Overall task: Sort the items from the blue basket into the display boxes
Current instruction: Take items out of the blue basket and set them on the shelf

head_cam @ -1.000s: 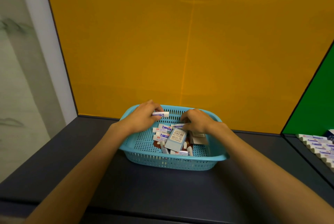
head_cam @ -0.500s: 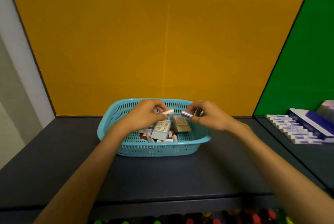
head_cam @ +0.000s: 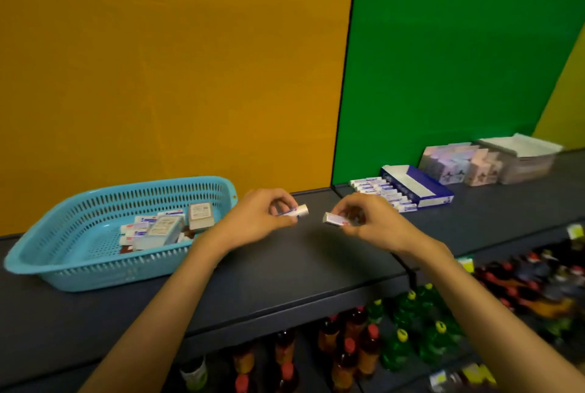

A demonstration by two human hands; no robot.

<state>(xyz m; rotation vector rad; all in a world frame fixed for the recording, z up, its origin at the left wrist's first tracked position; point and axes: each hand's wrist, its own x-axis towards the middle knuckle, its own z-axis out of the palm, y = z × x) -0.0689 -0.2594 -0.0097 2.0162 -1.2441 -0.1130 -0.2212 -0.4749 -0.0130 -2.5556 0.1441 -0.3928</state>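
Dark shelf (head_cam: 285, 272), yellow and green wall behind. Left hand (head_cam: 253, 221) and right hand (head_cam: 367, 224) each pinch a small white box, just right of the blue basket (head_cam: 79, 266). Loose fingertip grips could fumble one before the blue display box (head_cam: 421, 186).

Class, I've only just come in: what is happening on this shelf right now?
A person is sorting small packaged items. The left hand holds one small white box and the right hand holds another, both above the dark shelf, between the blue basket and the display boxes. The basket still holds several packets. To the right, a row of similar small boxes lies beside a blue display box.
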